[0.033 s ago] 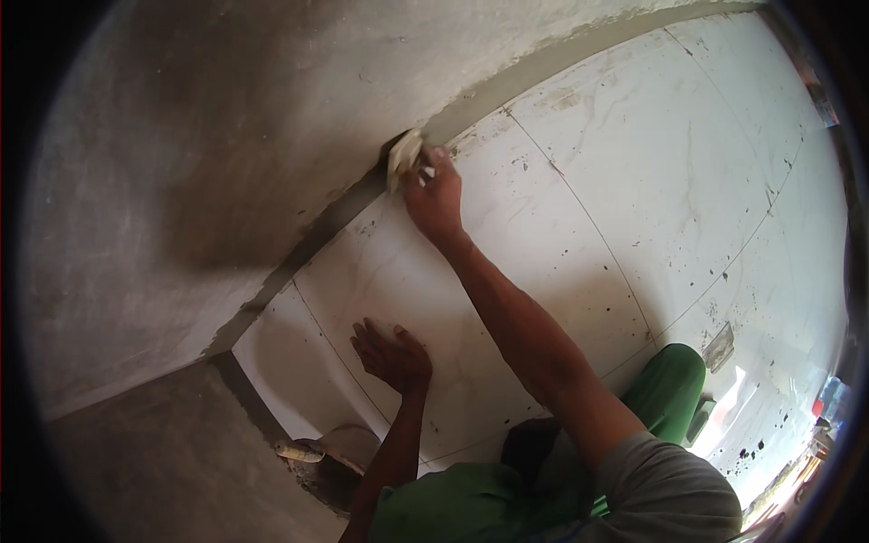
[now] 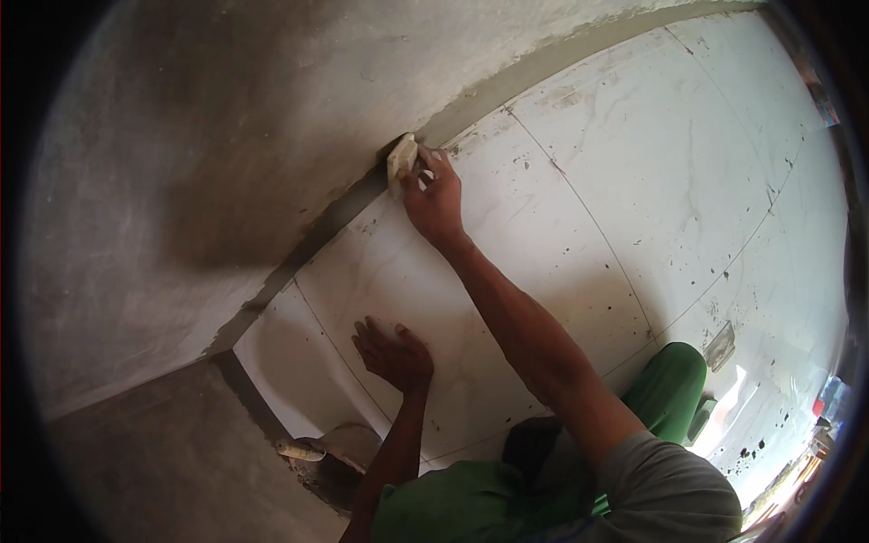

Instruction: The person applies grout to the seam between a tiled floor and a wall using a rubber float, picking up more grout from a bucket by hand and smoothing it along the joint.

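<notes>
Right hand: fingers and thumb of the right hand (image 2: 434, 201) pinch one pale block (image 2: 401, 157).
Block position: at the foot of the wall (image 2: 226, 136), against the grey strip (image 2: 507, 90); exact contact under it is hidden.
Left hand: the left hand (image 2: 394, 356) is empty, fingers somewhat spread, apparently palm down on the tile floor (image 2: 615, 136).
Slip risk: the block could twist free, since the grip appears to be mostly by the fingertips.
Strip risk: uneven pressure or a tilted block could gouge the strip, if it is soft.
Tile risk: scattered dark crumbs (image 2: 724, 274) could scratch the tiles if dragged.
Tool count: one light-coloured handle (image 2: 300, 450), at one dark pan (image 2: 355, 441).
Loose piece count: one flat grey piece (image 2: 720, 347), near the green-clad knee (image 2: 674, 380).
Hand count: two.
Block count: one.
Crumb count: many, not reliably countable.
</notes>
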`<state>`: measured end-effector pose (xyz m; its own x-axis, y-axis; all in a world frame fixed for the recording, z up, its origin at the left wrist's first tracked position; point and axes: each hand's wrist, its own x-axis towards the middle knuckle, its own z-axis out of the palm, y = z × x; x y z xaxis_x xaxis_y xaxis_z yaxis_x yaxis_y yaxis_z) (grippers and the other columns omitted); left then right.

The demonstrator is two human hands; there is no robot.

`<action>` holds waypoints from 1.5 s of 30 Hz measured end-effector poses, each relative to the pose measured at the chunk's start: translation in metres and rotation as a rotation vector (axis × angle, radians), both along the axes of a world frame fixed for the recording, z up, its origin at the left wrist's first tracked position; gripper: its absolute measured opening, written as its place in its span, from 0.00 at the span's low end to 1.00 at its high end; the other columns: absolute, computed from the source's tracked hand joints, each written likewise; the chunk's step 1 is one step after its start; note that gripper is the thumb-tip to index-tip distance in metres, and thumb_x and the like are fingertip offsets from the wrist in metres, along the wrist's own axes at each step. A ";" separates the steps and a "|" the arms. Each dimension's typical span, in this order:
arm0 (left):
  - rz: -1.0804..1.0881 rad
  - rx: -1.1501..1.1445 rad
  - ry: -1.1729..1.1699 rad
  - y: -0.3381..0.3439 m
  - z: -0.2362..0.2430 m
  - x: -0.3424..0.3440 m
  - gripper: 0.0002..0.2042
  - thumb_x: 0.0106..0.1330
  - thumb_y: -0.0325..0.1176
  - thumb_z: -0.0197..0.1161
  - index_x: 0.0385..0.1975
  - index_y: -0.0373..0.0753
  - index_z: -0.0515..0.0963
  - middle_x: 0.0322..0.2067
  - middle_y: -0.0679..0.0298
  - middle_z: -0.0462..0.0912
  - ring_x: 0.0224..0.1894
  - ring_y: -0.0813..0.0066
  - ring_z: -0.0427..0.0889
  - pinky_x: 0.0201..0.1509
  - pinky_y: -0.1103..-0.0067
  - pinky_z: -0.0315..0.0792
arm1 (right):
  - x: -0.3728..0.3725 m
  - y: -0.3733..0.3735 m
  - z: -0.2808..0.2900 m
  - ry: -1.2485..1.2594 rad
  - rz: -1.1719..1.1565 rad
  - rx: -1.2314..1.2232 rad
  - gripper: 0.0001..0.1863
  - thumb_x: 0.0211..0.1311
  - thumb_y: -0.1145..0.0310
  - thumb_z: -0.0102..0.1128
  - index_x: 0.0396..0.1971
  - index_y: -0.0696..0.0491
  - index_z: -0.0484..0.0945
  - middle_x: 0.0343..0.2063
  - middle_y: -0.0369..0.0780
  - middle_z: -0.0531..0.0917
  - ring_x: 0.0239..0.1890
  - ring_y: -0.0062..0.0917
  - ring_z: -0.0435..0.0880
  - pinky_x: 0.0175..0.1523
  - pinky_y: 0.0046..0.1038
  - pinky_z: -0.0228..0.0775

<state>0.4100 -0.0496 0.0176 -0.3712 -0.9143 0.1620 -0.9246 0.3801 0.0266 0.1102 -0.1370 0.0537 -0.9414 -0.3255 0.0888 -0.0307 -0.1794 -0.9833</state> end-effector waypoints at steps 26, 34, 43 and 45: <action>0.019 0.058 0.002 0.002 0.003 -0.010 0.34 0.82 0.45 0.54 0.83 0.38 0.59 0.83 0.48 0.57 0.84 0.39 0.55 0.82 0.47 0.55 | -0.083 0.024 0.000 0.031 -0.152 -0.038 0.25 0.73 0.68 0.67 0.64 0.66 0.78 0.49 0.46 0.87 0.53 0.30 0.85 0.59 0.33 0.81; 0.015 0.045 -0.015 0.004 0.006 -0.018 0.33 0.81 0.44 0.55 0.82 0.37 0.60 0.82 0.47 0.58 0.83 0.39 0.57 0.81 0.45 0.57 | -0.134 0.052 -0.004 -0.049 -0.171 -0.157 0.22 0.71 0.69 0.67 0.58 0.67 0.80 0.45 0.48 0.87 0.50 0.33 0.88 0.54 0.36 0.83; 0.027 0.063 0.020 0.004 0.010 -0.018 0.33 0.84 0.50 0.50 0.81 0.35 0.61 0.81 0.43 0.59 0.82 0.38 0.58 0.80 0.45 0.56 | -0.155 0.072 0.010 -0.230 -0.095 -0.255 0.17 0.76 0.72 0.62 0.57 0.66 0.82 0.39 0.43 0.90 0.41 0.22 0.86 0.49 0.29 0.79; 0.019 0.068 0.044 0.007 0.009 -0.015 0.33 0.84 0.50 0.50 0.81 0.35 0.61 0.82 0.43 0.59 0.83 0.38 0.57 0.80 0.45 0.56 | -0.148 0.064 0.009 -0.101 -0.119 -0.090 0.20 0.77 0.67 0.64 0.58 0.68 0.81 0.42 0.44 0.90 0.43 0.24 0.86 0.51 0.30 0.79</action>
<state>0.3950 -0.0430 0.0262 -0.3477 -0.9305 0.1152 -0.9289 0.3586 0.0927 -0.0381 -0.0726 0.0630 -0.9784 -0.2064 0.0154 0.0413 -0.2676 -0.9626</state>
